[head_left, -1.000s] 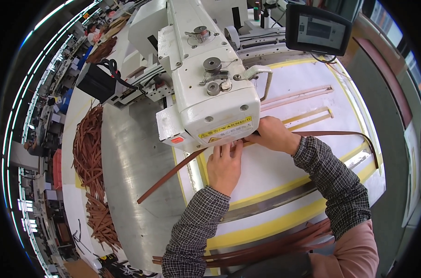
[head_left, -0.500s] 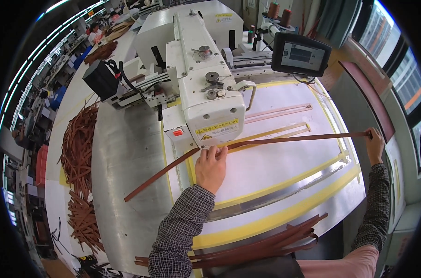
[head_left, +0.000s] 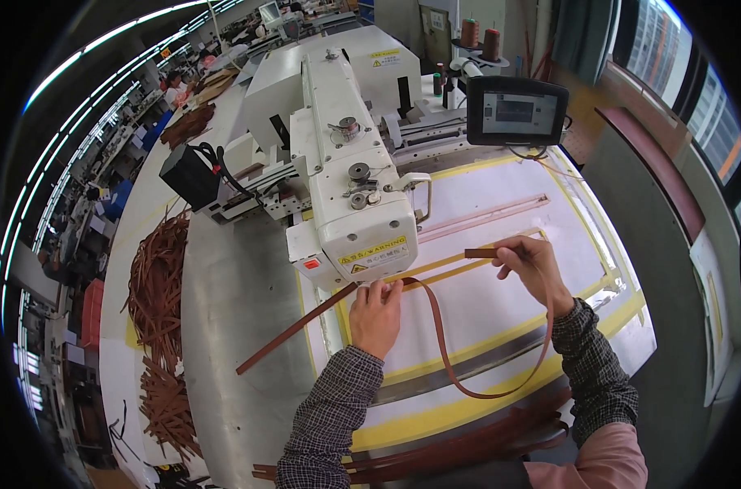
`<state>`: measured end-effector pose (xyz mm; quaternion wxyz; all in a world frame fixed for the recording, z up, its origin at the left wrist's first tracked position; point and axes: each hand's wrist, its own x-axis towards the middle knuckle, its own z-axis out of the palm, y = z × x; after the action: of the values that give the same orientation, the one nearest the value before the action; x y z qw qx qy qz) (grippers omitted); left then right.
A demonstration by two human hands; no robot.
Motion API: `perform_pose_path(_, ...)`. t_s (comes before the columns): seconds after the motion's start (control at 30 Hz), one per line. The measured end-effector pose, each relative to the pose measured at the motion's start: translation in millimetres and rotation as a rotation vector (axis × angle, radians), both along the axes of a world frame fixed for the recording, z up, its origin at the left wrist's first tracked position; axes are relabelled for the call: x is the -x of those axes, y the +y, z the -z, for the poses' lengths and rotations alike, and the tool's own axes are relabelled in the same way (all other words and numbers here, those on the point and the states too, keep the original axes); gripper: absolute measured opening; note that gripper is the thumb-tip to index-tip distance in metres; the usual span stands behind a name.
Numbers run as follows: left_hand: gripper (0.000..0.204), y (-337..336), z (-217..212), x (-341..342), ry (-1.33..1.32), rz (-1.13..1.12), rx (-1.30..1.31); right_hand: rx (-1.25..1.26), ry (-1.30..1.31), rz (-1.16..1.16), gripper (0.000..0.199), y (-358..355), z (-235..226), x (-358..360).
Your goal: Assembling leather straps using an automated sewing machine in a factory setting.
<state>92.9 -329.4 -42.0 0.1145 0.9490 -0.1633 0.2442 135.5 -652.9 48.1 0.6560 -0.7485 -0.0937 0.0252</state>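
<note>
A long brown leather strip passes beneath the front of the white sewing machine head. Its left part slants down over the metal plate. My left hand, fingers curled together, grips or presses it just below the head; the fingertips are partly hidden. From there the strip hangs in a wide loop toward me and rises to my right hand. That hand pinches it near its end, and a short flat piece sticks out leftward from the fingers. Below it lies a yellow-edged slot on the white template sheet.
Tangled brown strips are heaped at the left, with a bundle of strips along the near edge. A screen stands at the back right, and thread spools behind it. A grey panel borders the right side.
My right hand has come in from the far right toward the middle, bringing the strip's end. The strip, straight before, now sags in a loop. My left hand stays by the machine head.
</note>
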Motion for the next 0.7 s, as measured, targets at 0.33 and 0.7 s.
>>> perform_pose_path(0.33,0.040,-2.2,-6.1,-0.5,0.057,0.008,0.070,0.504,-0.122,-0.051,0.026,94.7,55.4,-50.1)
perform_pose_path(0.7,0.040,-2.2,-6.5,-1.3,0.075,0.021,0.105,0.684,-0.129,-0.044,0.027,88.2,53.2,-56.7)
